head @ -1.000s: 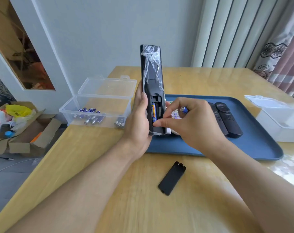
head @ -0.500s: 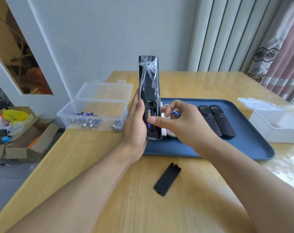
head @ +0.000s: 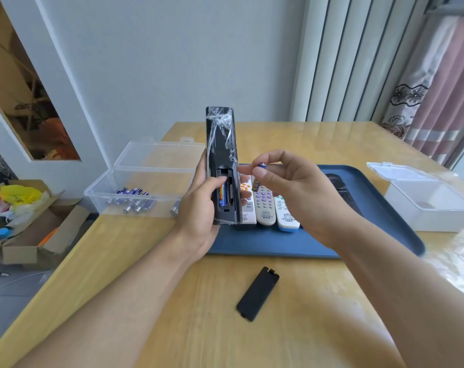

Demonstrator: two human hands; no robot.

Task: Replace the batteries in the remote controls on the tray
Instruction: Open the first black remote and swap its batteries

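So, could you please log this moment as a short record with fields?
left hand: grips black remote upright, compartment open
compartment: one battery seated, other slot empty
right hand: pinches loose battery
battery cover: lying on table
tray: three light remotes
clear box: spare batteries

A: Left hand (head: pixel 199 205) grips the black remote (head: pixel 221 155) upright, back open, one battery (head: pixel 221 195) seated in the compartment.

B: And the right hand (head: pixel 286 187) pinches a second battery (head: pixel 261 165) just beside it, above the blue tray (head: pixel 385 208).

A: Battery cover (head: pixel 257 293) lies on the table (head: pixel 318 301), light remotes (head: pixel 264 205) on the tray.
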